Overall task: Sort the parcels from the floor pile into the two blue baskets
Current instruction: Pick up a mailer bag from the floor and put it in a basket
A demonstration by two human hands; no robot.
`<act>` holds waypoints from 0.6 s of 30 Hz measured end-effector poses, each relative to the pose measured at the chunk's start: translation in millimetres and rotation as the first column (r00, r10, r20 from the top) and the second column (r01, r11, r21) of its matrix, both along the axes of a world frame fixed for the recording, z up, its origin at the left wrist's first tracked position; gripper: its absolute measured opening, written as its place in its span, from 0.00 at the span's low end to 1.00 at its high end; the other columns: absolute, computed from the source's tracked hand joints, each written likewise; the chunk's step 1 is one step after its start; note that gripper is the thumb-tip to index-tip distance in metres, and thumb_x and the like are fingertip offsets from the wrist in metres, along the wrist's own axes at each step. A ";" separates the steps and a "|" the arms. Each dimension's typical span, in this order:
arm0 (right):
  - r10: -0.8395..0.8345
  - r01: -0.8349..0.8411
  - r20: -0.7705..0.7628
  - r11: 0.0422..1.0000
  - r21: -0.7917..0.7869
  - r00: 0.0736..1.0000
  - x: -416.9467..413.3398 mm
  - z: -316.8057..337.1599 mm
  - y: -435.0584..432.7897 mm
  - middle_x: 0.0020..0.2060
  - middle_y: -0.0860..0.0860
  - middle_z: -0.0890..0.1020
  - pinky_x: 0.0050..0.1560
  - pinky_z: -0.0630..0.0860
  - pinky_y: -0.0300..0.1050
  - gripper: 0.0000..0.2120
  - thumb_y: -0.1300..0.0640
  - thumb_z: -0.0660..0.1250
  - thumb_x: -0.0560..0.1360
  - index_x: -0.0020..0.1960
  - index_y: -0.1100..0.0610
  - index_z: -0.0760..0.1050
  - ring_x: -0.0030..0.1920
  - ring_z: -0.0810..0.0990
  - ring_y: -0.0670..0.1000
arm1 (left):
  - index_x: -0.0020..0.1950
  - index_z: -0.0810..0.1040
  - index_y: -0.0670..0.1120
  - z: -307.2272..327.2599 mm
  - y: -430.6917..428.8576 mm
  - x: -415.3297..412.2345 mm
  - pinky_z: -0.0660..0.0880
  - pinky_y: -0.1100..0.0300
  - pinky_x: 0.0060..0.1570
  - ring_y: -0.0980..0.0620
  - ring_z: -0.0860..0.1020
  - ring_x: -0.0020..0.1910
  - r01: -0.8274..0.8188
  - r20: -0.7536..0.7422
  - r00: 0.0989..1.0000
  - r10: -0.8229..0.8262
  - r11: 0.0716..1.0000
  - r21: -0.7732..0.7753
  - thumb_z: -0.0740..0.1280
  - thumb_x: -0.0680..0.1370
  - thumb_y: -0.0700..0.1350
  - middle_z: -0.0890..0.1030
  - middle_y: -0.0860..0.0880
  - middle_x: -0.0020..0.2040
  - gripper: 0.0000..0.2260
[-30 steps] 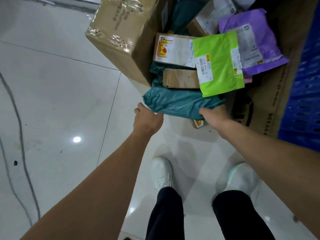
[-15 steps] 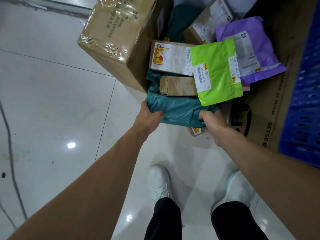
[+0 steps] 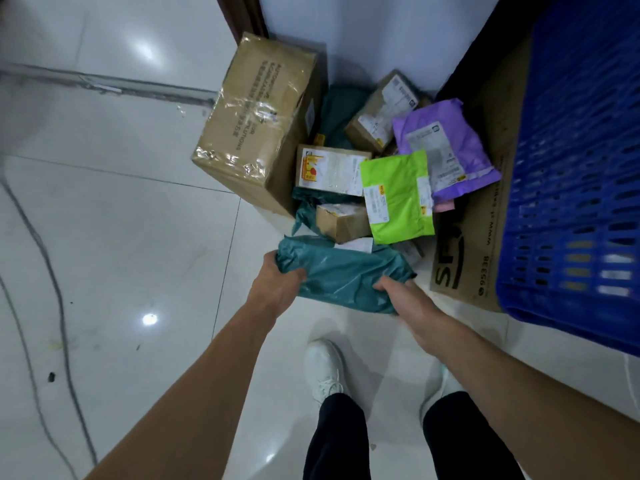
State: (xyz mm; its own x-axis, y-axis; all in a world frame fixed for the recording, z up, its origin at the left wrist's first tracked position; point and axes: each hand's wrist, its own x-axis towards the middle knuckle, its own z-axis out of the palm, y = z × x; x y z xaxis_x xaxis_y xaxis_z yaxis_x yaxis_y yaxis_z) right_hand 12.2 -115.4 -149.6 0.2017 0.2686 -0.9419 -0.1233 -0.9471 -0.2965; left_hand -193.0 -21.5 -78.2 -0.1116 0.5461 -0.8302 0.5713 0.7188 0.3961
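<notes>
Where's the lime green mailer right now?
In the head view, the lime green mailer lies right of centre, partly over the purple mailer and just beyond the teal bag.

Both arms out forward and down, forearms bare, converging. Left hand [image 3: 277,289] grips the left end of the teal parcel [image 3: 346,271]; right hand [image 3: 412,303] grips the right end, thumb on top. Parcel spans between hands.
</notes>
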 end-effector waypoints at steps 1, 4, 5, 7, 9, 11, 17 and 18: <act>-0.005 0.004 -0.012 1.000 -0.008 1.000 -1.5 11.1 -5.1 0.52 0.49 0.85 0.61 0.77 0.56 0.35 0.38 0.69 0.56 0.62 0.48 0.75 0.53 0.83 0.53 | 0.75 0.64 0.49 10.3 -3.2 -2.7 0.74 0.49 0.62 0.46 0.76 0.59 0.012 -0.001 1.000 -0.012 1.000 -0.009 0.68 0.78 0.45 0.76 0.47 0.64 0.27; -0.002 0.001 -0.030 1.000 -0.029 1.000 -5.9 43.6 -15.7 0.53 0.48 0.84 0.62 0.77 0.56 0.36 0.37 0.70 0.57 0.64 0.47 0.74 0.54 0.83 0.53 | 0.75 0.64 0.50 41.9 -11.3 -7.4 0.73 0.50 0.62 0.46 0.76 0.60 0.014 0.012 1.000 -0.014 0.999 -0.030 0.68 0.78 0.46 0.76 0.47 0.65 0.27; -0.004 0.003 -0.035 1.000 -0.023 0.999 -6.2 53.4 -17.1 0.54 0.48 0.84 0.62 0.77 0.56 0.36 0.37 0.70 0.57 0.64 0.47 0.74 0.54 0.83 0.53 | 0.75 0.64 0.50 52.3 -13.1 -8.2 0.73 0.49 0.63 0.46 0.76 0.60 0.001 0.018 1.000 0.000 0.999 -0.036 0.68 0.78 0.46 0.76 0.48 0.65 0.27; -0.009 0.009 -0.036 1.000 -0.004 0.999 -5.8 77.5 -17.0 0.54 0.48 0.84 0.62 0.77 0.56 0.37 0.37 0.70 0.58 0.65 0.47 0.73 0.54 0.83 0.53 | 0.75 0.64 0.51 74.7 -15.3 -9.1 0.73 0.49 0.63 0.46 0.76 0.60 -0.017 0.019 1.000 0.018 0.999 -0.039 0.68 0.77 0.47 0.76 0.48 0.64 0.27; -0.009 0.009 -0.036 1.000 0.014 0.999 -5.9 111.1 -13.9 0.54 0.48 0.84 0.63 0.77 0.55 0.38 0.38 0.70 0.57 0.66 0.48 0.72 0.54 0.83 0.52 | 0.75 0.64 0.51 97.9 -17.3 -9.6 0.73 0.49 0.64 0.46 0.75 0.61 -0.025 0.024 0.999 0.026 0.999 -0.041 0.68 0.77 0.46 0.76 0.48 0.64 0.27; -0.003 0.005 -0.047 0.999 0.039 0.999 -2.9 143.1 -10.1 0.54 0.48 0.84 0.63 0.76 0.55 0.37 0.39 0.70 0.58 0.66 0.48 0.72 0.54 0.83 0.52 | 0.74 0.64 0.50 121.8 -20.2 -9.2 0.73 0.47 0.65 0.46 0.76 0.61 -0.031 0.034 0.999 0.033 0.998 -0.050 0.69 0.77 0.46 0.76 0.48 0.64 0.27; 0.015 -0.013 -0.016 0.996 0.092 1.000 9.4 217.5 1.1 0.58 0.48 0.83 0.63 0.77 0.54 0.38 0.40 0.70 0.60 0.68 0.47 0.71 0.55 0.83 0.51 | 0.74 0.64 0.51 193.0 -27.7 -6.1 0.74 0.42 0.65 0.45 0.77 0.60 -0.047 0.072 0.996 0.049 0.998 -0.036 0.70 0.75 0.48 0.77 0.48 0.63 0.28; 0.023 -0.022 -0.006 0.995 0.101 1.000 9.9 233.8 3.1 0.58 0.48 0.82 0.63 0.77 0.54 0.37 0.40 0.70 0.61 0.69 0.46 0.71 0.55 0.82 0.51 | 0.74 0.64 0.50 205.8 -28.3 -5.4 0.74 0.43 0.65 0.45 0.77 0.60 -0.050 0.079 0.996 0.052 0.998 -0.027 0.70 0.76 0.48 0.77 0.48 0.64 0.28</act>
State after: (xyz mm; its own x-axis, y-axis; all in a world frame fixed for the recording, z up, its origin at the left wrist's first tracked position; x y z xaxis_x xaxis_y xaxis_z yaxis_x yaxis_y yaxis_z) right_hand 22.1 -112.3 84.2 0.1881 0.3666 -0.9112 -0.1044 -0.9150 -0.3897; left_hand -198.5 -49.8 127.7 -0.0719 0.5204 -0.8509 0.5010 0.7565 0.4203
